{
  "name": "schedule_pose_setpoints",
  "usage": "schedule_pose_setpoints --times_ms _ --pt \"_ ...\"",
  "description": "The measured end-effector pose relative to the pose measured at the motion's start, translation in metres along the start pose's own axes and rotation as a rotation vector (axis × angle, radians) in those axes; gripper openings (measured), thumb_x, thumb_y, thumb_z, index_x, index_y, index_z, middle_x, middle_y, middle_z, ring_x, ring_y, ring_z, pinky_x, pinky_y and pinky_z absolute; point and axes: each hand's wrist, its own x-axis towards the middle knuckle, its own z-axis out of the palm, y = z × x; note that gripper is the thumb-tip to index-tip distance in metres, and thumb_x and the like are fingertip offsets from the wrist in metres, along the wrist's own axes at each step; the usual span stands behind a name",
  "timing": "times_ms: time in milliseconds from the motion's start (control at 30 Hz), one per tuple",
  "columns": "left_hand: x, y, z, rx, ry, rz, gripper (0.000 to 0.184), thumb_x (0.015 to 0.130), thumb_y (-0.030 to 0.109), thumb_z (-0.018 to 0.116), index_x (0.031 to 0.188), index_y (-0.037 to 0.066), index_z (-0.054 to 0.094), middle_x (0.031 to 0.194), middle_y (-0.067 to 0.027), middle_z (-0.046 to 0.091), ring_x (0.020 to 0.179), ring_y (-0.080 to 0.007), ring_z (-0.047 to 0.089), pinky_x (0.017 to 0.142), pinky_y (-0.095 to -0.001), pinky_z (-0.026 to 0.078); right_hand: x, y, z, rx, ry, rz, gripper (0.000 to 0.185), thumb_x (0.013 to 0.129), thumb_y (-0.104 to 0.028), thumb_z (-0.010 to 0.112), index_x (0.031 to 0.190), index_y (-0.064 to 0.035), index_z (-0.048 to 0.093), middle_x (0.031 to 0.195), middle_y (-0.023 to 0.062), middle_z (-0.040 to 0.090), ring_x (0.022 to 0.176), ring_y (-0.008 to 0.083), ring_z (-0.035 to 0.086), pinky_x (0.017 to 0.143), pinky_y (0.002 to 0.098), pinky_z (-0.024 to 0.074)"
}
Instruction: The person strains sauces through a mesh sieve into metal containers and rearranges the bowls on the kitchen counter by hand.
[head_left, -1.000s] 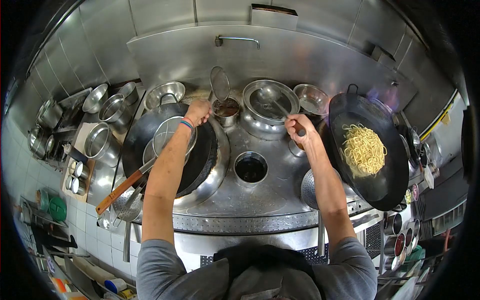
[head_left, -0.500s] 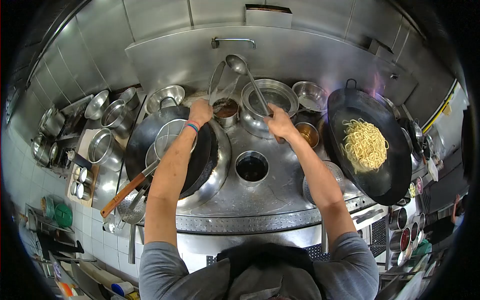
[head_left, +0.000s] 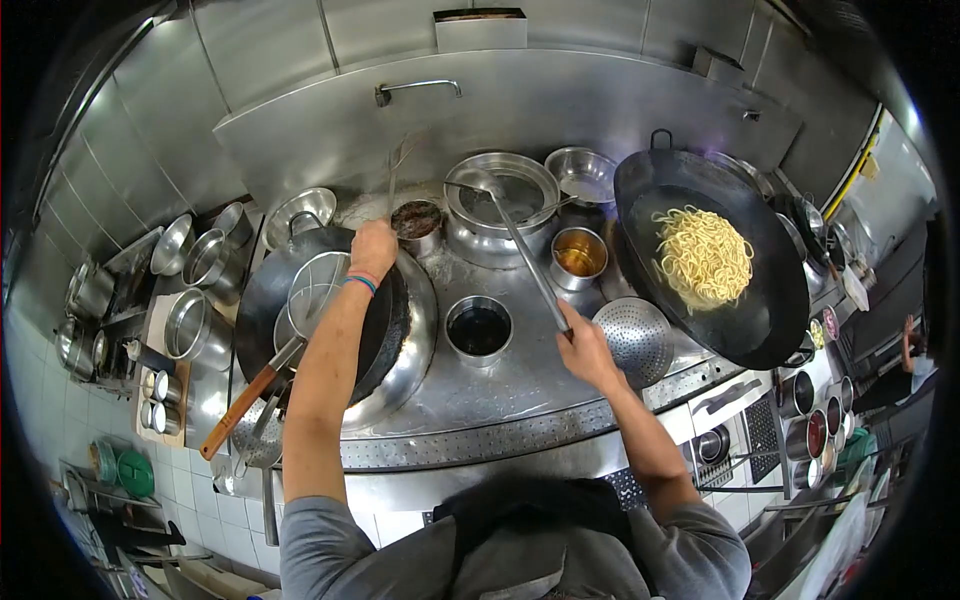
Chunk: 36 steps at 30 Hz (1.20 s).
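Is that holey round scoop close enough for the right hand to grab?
Probably yes: the holey scoop lies close to the right hand, nothing seen between, but that hand holds a ladle it may need to put down first.

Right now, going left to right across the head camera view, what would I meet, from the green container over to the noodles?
Green container, wooden handle, left hand, pot of dark liquid, right hand, noodles.
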Motion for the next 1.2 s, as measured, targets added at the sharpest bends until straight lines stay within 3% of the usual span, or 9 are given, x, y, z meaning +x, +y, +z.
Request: schedule_pose_setpoints --times_ms 233,567,633,767,833,933,967,1100,1200 --pt "0.012 0.054 0.013 -0.309 -0.014 0.221 0.025 0.082 0.017 0.055 0.091 -0.002 0.069 0.087 -0.0271 0.066 0.085 -0.0458 0.064 0.084 -0.0507 0.051 -0.138 -0.001 -0.034 0.014 0.006 0.184 0.060 0.079 0.002 0.064 0.137 -0.0008 0.049 0.091 0.0291 0.065 0.080 0.0393 0.067 0.071 0.0426 0.0523" --pt "0.076 0.147 0.067 0.218 -0.434 0.289 0.027 0.073 0.014 0.067 0.096 0.002 0.075 0.102 -0.0192 0.071 0.097 -0.0350 0.070 0.080 -0.0430 0.057 -0.204 0.012 -0.037 -0.041 0.008 0.373 0.062 0.079 0.004 0.067 0.138 -0.0021 0.049 0.092 0.0257 0.067 0.070 0.0282 0.070 0.064 0.0372 0.0547" --pt "0.103 0.158 0.071 0.259 -0.633 0.316 0.052 0.066 0.014 0.075 0.115 0.000 0.068 0.096 -0.0185 0.072 0.091 -0.0321 0.072 0.072 -0.0413 0.058 -0.205 0.009 -0.034 -0.001 0.030 0.386 0.062 0.079 0.004 0.067 0.139 -0.0011 0.049 0.095 0.0252 0.067 0.070 0.0258 0.069 0.063 0.0363 0.0547" --pt "0.102 0.175 0.046 -0.626 -0.642 0.019 0.078 0.071 0.012 0.072 0.141 -0.005 0.042 0.095 -0.0194 0.070 0.079 -0.0251 0.070 0.065 -0.0326 0.057 -0.201 0.001 -0.039 0.053 0.073 0.416 0.061 0.081 0.004 0.066 0.139 0.0004 0.048 0.094 0.0207 0.068 0.067 0.0170 0.064 0.061 0.0322 0.0528" --pt "0.085 0.162 0.072 -0.917 -0.583 -0.040 0.072 0.073 0.011 0.069 0.138 -0.006 0.046 0.105 -0.0221 0.068 0.082 -0.0262 0.070 0.067 -0.0317 0.056 -0.186 -0.007 -0.048 0.046 -0.002 0.540 0.058 0.083 0.004 0.065 0.138 0.0032 0.048 0.096 0.0168 0.068 0.066 0.0101 0.057 0.061 0.0282 0.0506" --pt "0.030 0.129 0.117 -0.927 -0.222 0.150 0.065 0.085 0.007 0.062 0.143 -0.007 0.039 0.118 -0.0150 0.062 0.090 -0.0159 0.061 0.076 -0.0258 0.051 -0.134 -0.012 -0.053 0.046 0.142 0.292 0.058 0.081 0.005 0.064 0.136 0.0062 0.048 0.091 0.0155 0.069 0.072 0.0167 0.062 0.067 0.0318 0.0511" --pt "-0.006 0.137 0.077 -1.205 -0.433 -0.078 0.060 0.087 0.008 0.062 0.142 -0.005 0.042 0.121 -0.0134 0.062 0.094 -0.0152 0.061 0.077 -0.0263 0.051 -0.111 -0.008 -0.052 0.048 0.171 0.224 0.058 0.082 0.003 0.064 0.137 0.0050 0.048 0.090 0.0157 0.068 0.074 0.0178 0.063 0.068 0.0324 0.0510" --pt "-0.117 0.126 0.014 -1.411 -0.511 -0.128 0.051 0.092 0.011 0.062 0.139 -0.001 0.047 0.123 -0.0110 0.062 0.096 -0.0164 0.064 0.083 -0.0292 0.053 0.023 -0.034 -0.046 0.117 0.223 0.158 0.049 0.083 -0.004 0.061 0.132 -0.0022 0.054 0.077 0.0221 0.061 0.065 0.0246 0.062 0.062 0.0364 0.0486" --pt "-0.178 0.108 -0.035 -1.489 -0.585 -0.058 0.044 0.095 0.007 0.060 0.136 -0.003 0.049 0.123 -0.0116 0.062 0.103 -0.0174 0.063 0.088 -0.0291 0.052 0.150 -0.034 -0.032 0.049 0.177 0.110 0.047 0.080 -0.011 0.058 0.125 -0.0020 0.057 0.086 0.0238 0.066 0.080 0.0381 0.066 0.074 0.0436 0.0495"
